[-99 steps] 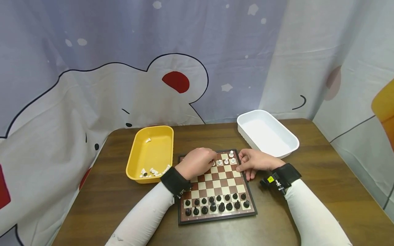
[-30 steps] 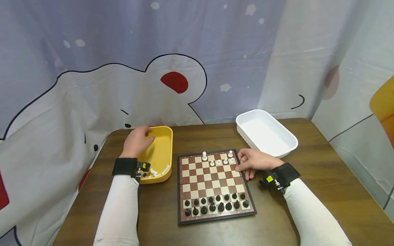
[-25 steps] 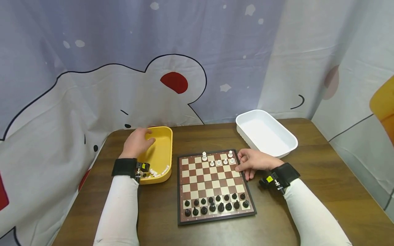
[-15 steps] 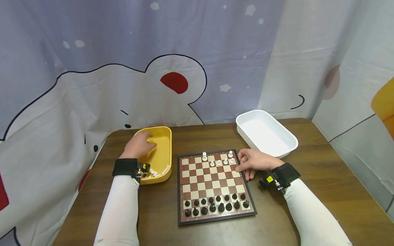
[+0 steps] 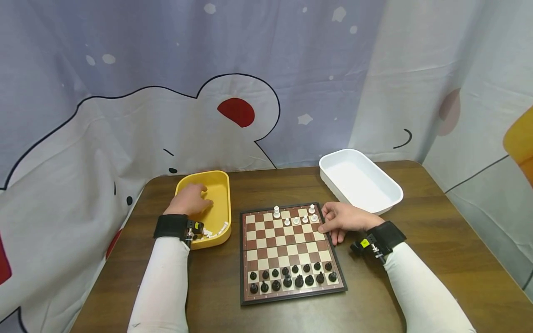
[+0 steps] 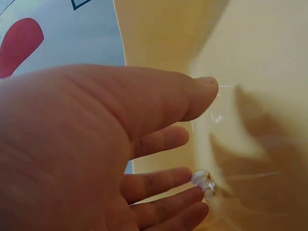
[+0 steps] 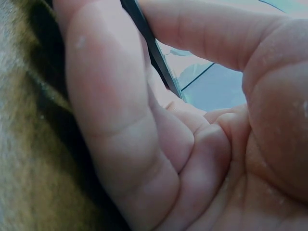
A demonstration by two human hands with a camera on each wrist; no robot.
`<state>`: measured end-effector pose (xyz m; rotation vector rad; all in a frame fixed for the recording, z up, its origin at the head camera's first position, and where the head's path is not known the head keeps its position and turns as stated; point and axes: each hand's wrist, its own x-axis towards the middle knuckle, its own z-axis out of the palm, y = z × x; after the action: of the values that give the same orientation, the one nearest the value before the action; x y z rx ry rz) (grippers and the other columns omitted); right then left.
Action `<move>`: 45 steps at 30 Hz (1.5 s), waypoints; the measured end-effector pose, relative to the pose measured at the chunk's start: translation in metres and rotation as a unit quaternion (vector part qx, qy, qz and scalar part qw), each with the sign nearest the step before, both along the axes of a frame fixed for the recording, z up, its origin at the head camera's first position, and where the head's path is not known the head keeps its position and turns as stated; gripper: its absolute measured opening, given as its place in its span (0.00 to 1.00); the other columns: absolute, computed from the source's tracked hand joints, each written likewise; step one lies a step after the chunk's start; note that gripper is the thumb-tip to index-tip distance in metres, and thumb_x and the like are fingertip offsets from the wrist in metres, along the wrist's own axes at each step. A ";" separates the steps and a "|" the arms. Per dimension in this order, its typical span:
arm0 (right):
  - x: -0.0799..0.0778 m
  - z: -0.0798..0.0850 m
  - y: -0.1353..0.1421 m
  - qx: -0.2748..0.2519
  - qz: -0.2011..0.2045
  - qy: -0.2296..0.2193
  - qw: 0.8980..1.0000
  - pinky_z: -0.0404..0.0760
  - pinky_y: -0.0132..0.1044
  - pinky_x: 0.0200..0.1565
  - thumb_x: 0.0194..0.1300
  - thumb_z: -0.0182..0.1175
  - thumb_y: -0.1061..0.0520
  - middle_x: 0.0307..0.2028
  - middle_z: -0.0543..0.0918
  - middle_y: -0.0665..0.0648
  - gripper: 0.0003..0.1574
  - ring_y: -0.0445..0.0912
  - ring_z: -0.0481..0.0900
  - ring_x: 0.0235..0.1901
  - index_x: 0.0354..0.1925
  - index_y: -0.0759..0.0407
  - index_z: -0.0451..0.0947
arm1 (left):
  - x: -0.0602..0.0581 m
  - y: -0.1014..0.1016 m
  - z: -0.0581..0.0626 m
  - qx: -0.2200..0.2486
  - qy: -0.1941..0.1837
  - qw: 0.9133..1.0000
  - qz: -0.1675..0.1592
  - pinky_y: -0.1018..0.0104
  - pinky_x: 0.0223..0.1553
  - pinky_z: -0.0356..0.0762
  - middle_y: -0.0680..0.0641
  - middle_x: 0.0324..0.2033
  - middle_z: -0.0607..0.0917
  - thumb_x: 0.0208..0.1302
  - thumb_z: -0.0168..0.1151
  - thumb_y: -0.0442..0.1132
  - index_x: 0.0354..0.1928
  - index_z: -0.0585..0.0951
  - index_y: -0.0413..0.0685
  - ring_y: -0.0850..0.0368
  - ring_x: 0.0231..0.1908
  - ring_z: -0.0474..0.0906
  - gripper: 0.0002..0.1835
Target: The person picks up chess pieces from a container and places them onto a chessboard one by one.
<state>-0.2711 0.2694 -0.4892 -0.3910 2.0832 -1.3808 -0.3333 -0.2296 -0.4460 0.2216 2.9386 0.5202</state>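
The left grip (image 5: 189,200) has sunk deeper into the yellow tray (image 5: 220,194), fingers loosely extended, thumb apart; a white chess piece (image 6: 206,181) lies right at the fingertips, contact unclear. The right grip (image 5: 343,217) pinches the chessboard (image 5: 287,249) by its edge.

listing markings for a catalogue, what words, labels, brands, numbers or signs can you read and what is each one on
No legible text anywhere.
Chessboard border: tiny marks, too small to read.
Yellow patch at the left wrist: any print too small to read.
Yellow patch at the right wrist: likewise.
Yellow tray and white tray: none visible.
Curtain: drawn shapes, no words.
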 end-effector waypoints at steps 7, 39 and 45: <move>0.000 0.000 0.000 0.001 0.001 0.005 1.000 0.87 0.39 0.23 0.71 0.76 0.58 0.29 0.87 0.64 0.32 0.49 0.88 0.19 0.55 0.70 0.65 | 0.001 0.002 0.000 -0.002 0.009 1.000 -0.009 0.34 0.71 0.73 0.28 0.66 0.83 0.74 0.69 0.42 0.71 0.79 0.29 0.36 0.59 0.79 0.31; 0.000 0.000 0.000 -0.003 0.008 0.005 1.000 0.86 0.39 0.22 0.71 0.76 0.58 0.28 0.86 0.64 0.30 0.49 0.88 0.19 0.53 0.70 0.65 | -0.002 0.001 -0.002 -0.039 0.022 0.999 -0.014 0.49 0.44 0.80 0.42 0.35 0.86 0.71 0.66 0.27 0.43 0.89 0.37 0.44 0.37 0.80 0.05; 0.000 0.001 0.001 -0.003 0.008 0.006 1.000 0.86 0.39 0.22 0.71 0.76 0.57 0.29 0.86 0.64 0.30 0.49 0.88 0.19 0.53 0.69 0.65 | -0.001 0.001 -0.001 -0.037 0.017 0.999 -0.013 0.52 0.40 0.77 0.44 0.31 0.83 0.72 0.65 0.30 0.39 0.88 0.40 0.46 0.34 0.79 0.04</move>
<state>-0.2713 0.2702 -0.4885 -0.4187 2.0827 -1.3783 -0.3343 -0.2288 -0.4472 0.2628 2.9769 0.4076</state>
